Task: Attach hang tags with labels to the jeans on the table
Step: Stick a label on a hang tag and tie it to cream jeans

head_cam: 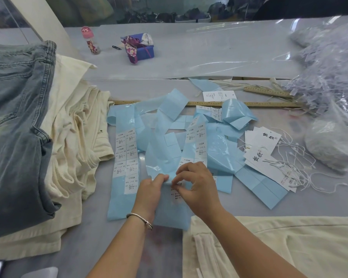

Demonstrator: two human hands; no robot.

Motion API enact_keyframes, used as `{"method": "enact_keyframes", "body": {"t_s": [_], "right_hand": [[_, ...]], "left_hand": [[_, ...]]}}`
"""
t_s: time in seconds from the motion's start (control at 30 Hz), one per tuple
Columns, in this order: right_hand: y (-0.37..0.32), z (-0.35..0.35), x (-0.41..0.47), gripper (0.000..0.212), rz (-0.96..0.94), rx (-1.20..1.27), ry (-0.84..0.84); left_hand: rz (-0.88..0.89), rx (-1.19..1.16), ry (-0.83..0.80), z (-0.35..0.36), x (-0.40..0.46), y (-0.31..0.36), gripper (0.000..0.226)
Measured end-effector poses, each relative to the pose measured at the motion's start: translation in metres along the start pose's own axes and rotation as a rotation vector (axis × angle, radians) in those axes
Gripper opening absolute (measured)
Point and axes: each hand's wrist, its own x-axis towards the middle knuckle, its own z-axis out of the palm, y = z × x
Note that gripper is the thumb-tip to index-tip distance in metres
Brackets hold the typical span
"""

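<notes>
We saw a small pink bottle [92, 41] standing far back on the grey table [189, 49]. Near it lay a little black clip [115, 47]. Just to the right of the clip sat a purple box [140, 47] with flowery cloth hanging out of it. Two long wooden rulers [269, 104] lay flat across the middle of the table. On the right was a big clear plastic bag [327, 81] full of thin white strips.

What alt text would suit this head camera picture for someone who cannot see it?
Two hands, left hand and right hand, pinch a white label on a pale blue backing strip. White card hang tags lie right; cream jeans nearby.
</notes>
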Motion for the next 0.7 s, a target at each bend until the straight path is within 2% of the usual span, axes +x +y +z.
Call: {"method": "enact_keyframes", "body": {"t_s": [0.1, 0.23, 0.33, 0.4, 0.43, 0.47, 0.5, 0.53, 0.57, 0.6, 0.67, 0.7], "right_hand": [[-0.012, -0.01, 0.001, 0.013, -0.013, 0.002, -0.001], [-0.036, -0.043, -0.009, 0.012, -0.14, 0.067, -0.019], [-0.043, -0.073, -0.024, 0.016, -0.018, 0.256, 0.059], [-0.037, -0.089, -0.031, 0.02, 0.114, 0.339, 0.14], [-0.032, -0.096, -0.032, 0.024, 0.182, 0.358, 0.158], [-0.025, -0.101, -0.033, 0.029, 0.253, 0.374, 0.158], [-0.019, -0.105, -0.033, 0.033, 0.324, 0.397, 0.15], [-0.014, -0.108, -0.033, 0.035, 0.387, 0.426, 0.137], [-0.011, -0.111, -0.033, 0.036, 0.439, 0.45, 0.121], [-0.008, -0.112, -0.033, 0.035, 0.476, 0.462, 0.106], [-0.006, -0.116, -0.034, 0.034, 0.505, 0.466, 0.083], [-0.006, -0.118, -0.035, 0.032, 0.502, 0.471, 0.073]], "left_hand": [[-0.013, 0.082, 0.034, -0.003, 0.006, 0.001, 0.025], [0.006, 0.113, 0.122, -0.008, 0.026, 0.012, 0.027], [0.023, 0.116, 0.167, -0.017, 0.044, 0.023, 0.041], [0.06, 0.278, 0.149, -0.024, 0.05, 0.029, 0.048], [0.094, 0.42, 0.197, -0.027, 0.048, 0.03, 0.055], [0.172, 0.602, 0.313, -0.027, 0.041, 0.031, 0.061], [0.315, 0.768, 0.444, -0.024, 0.03, 0.031, 0.064], [0.488, 0.859, 0.501, -0.018, 0.017, 0.031, 0.063], [0.631, 0.848, 0.436, -0.007, 0.001, 0.032, 0.059], [0.695, 0.767, 0.25, 0.005, -0.014, 0.036, 0.05], [0.642, 0.61, -0.206, 0.031, -0.041, 0.042, 0.034], [0.615, 0.579, -0.358, 0.043, -0.051, 0.042, 0.027]]}}
